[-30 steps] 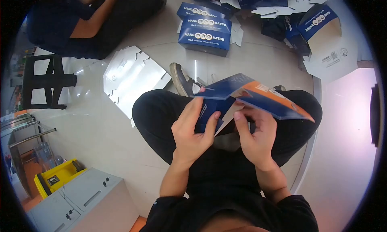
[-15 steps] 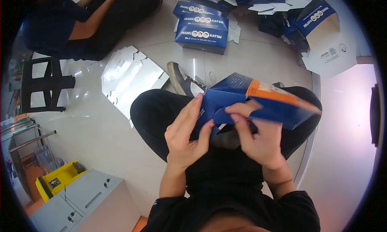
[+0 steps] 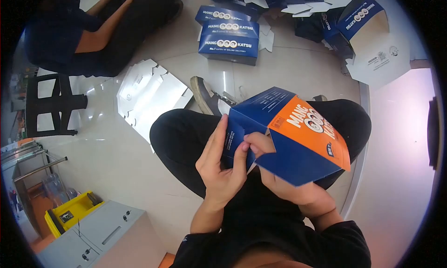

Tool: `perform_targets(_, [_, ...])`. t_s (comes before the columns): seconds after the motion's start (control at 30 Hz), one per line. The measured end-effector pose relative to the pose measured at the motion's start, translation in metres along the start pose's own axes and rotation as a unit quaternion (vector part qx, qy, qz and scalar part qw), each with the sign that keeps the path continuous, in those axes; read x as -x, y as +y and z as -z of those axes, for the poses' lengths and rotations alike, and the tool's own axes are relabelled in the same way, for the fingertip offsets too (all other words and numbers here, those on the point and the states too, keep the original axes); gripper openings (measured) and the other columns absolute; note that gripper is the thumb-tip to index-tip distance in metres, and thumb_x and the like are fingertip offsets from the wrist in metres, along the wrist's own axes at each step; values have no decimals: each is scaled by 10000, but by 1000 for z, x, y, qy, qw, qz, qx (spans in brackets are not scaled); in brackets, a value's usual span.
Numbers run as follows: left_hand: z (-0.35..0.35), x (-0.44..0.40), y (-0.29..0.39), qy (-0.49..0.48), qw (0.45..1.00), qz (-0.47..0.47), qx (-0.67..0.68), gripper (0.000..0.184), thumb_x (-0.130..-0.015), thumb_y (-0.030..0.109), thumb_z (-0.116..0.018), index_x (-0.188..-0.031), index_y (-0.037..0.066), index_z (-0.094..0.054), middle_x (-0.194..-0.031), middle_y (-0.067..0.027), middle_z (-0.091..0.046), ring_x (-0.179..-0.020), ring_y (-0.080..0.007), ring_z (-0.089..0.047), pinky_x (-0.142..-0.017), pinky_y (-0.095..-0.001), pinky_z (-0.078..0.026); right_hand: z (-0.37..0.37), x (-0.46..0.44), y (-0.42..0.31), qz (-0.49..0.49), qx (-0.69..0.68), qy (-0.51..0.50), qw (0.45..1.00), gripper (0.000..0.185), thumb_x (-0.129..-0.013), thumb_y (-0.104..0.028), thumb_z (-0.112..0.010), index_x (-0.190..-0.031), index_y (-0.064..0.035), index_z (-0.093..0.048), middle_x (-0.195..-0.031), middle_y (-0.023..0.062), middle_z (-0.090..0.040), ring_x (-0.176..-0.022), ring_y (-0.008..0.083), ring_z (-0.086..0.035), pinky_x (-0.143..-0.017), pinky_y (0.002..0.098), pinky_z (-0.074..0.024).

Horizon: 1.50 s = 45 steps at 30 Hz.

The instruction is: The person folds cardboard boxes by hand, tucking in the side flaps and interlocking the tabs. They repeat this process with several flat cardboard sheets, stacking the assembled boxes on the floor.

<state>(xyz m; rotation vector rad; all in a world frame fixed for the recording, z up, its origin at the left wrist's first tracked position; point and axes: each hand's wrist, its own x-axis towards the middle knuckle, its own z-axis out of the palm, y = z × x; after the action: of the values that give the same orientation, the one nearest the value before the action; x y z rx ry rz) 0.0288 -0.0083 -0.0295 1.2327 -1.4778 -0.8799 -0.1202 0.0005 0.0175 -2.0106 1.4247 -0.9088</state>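
A partly folded blue and orange carton (image 3: 305, 123) is held above my lap, its orange printed panel tilted up to the right. My left hand (image 3: 221, 168) grips the blue flaps at its left end, with thumb and fingers on either side of the card. My right hand (image 3: 279, 179) is partly hidden behind a blue side panel; its fingertips pinch the flap edge close to my left thumb.
Stacked blue boxes (image 3: 229, 45) stand ahead on the floor. A flat white carton sheet (image 3: 151, 95) lies left of my knee. More cartons (image 3: 382, 58) are piled at upper right. A person (image 3: 60, 39) sits at upper left near a black stool (image 3: 56, 100). Grey cabinet (image 3: 116, 230) at lower left.
The carton has turned so that its orange panel faces up more. My right hand has moved left and lower, partly behind the side panel, its fingertips now beside my left thumb.
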Motion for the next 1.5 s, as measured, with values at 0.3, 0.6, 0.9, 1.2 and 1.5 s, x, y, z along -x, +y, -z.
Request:
perform_targets(0.3, [38, -8, -35, 57, 991, 65, 102, 499, -897, 127, -647, -1341, -43, -497, -1190, -169, -639, -1023, -271, -661, -908, -354, -528, -13, 94, 95, -45, -126, 207, 969, 926, -652, -326, -911, -1364, 23, -433, -1478, 243, -371, -1330, 328, -439, -1070, 437, -348])
perform_targets(0.6, [41, -6, -22, -28, 892, 236, 385, 642, -1007, 265, -523, -1498, -52, -257, -1482, -170, -424, -1324, -233, -479, -1059, -336, -423, 2, 47, 112, -4, -358, 80, 930, 1666, -360, -482, -991, -1541, -47, 100, -1582, 253, -136, -1477, 375, -152, -1181, 477, -141])
perform_targets(0.9, [38, -16, -35, -189, 952, 23, 241, 1541, -416, 560, -958, -1533, -52, -90, -1597, -182, -153, -1473, -275, -219, -1180, -389, -192, 3, 34, 111, 31, -412, 109, 904, 1608, -395, -515, -971, -1550, -59, 51, -1578, 204, -196, -1471, 350, -195, -1182, 471, -188])
perform_targets(1.2, [12, -3, -24, -68, 758, 115, 639, 763, -996, 455, -485, -1508, -28, -192, -1500, -177, -367, -1366, -293, -416, -1114, -417, -368, -1, 28, 98, -87, -545, 156, 819, 1601, -370, -404, -985, -1549, -30, 31, -1571, 223, -216, -1464, 362, -222, -1175, 472, -219])
perform_targets(1.5, [0, 1, -18, -18, 813, 179, 554, 540, -1020, 441, -441, -1328, 1, -505, -1260, -156, -608, -1130, -212, -613, -972, -364, -494, -3, 37, 105, -229, -571, 157, 773, 1606, -344, -357, -985, -1558, -54, 22, -1606, 175, -152, -1475, 330, -208, -1177, 472, -220])
